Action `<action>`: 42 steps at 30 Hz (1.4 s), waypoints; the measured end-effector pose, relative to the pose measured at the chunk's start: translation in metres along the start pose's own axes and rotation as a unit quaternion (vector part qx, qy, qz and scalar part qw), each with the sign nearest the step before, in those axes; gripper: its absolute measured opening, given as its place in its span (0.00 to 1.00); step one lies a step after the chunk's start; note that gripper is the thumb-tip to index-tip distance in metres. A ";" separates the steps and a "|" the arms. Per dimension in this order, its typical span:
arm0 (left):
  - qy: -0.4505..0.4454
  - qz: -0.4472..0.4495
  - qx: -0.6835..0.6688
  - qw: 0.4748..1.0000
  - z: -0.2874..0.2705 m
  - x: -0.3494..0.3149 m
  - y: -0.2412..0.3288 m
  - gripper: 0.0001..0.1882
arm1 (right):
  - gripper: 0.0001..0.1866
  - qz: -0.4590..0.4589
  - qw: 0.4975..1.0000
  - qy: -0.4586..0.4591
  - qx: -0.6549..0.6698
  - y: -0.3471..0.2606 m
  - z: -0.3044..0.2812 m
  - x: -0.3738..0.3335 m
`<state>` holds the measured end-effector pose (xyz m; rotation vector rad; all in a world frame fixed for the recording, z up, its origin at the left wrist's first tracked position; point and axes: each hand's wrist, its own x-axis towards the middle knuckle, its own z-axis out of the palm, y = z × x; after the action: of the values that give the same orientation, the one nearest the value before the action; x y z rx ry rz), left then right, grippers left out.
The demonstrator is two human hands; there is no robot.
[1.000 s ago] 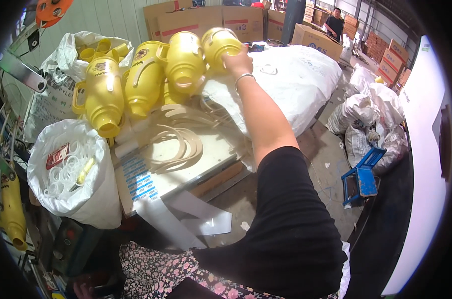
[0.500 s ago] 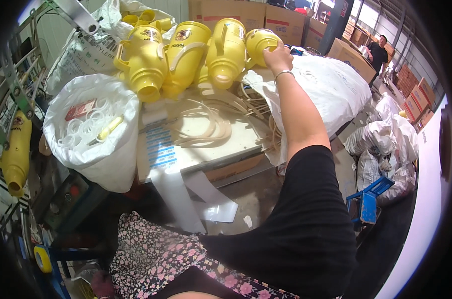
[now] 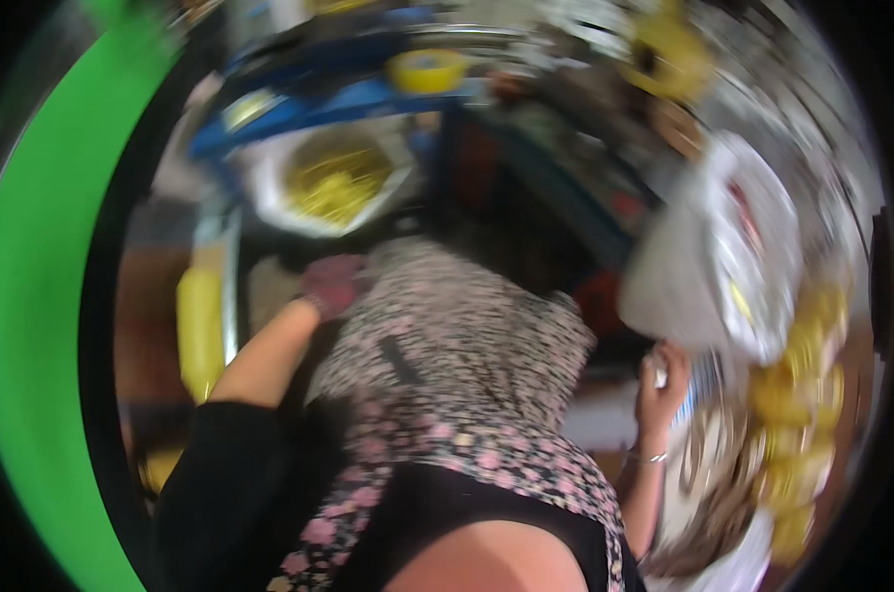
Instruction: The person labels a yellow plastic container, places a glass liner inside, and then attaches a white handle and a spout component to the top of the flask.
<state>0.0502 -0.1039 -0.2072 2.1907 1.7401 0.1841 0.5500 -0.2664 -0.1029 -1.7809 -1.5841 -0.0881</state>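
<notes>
Motion blurs the whole picture. My left hand (image 3: 335,283), in a dark red glove, is beside the floral apron (image 3: 447,316) and below a white bag (image 3: 259,187) of yellow strips (image 3: 338,187). Its fingers are too smeared to read. On the right, my bare right hand (image 3: 661,390), with a bracelet at the wrist, is closed around a small white piece whose kind I cannot make out. Just beyond that hand stands a large white sack (image 3: 679,271). Several yellow flask casings (image 3: 792,434) stand in a row to its right.
A blue bench (image 3: 309,111) carries a roll of yellow tape (image 3: 427,71). A long yellow casing (image 3: 199,326) lies at the left, near a bright green surface (image 3: 42,276). Pale tubing (image 3: 708,449) is on the worktable at the lower right.
The view has swung toward the left. My right hand has left the yellow flask casing and now holds a small white piece. My gloved left hand shows more fully.
</notes>
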 end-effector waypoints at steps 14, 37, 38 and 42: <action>0.207 -0.434 -0.111 0.870 0.087 -0.226 -0.189 0.29 | 0.09 0.096 0.980 -0.175 -0.002 0.102 0.088 0.052; 0.250 0.343 -0.056 0.904 -0.209 -0.092 0.039 0.20 | 0.20 0.272 0.580 -0.455 0.619 -0.178 0.108 0.084; 0.356 0.318 -0.122 0.870 -0.195 -0.087 0.038 0.18 | 0.19 0.247 0.603 -0.444 0.615 -0.180 0.094 0.091; 0.175 -0.001 -0.686 0.706 -0.186 -0.036 0.050 0.20 | 0.29 -0.081 0.759 -0.321 0.561 -0.166 0.086 0.098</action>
<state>0.0306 -0.1147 -0.0127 0.9914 0.9927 1.4263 0.3916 -0.1429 -0.0379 -0.6884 -1.6248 1.2583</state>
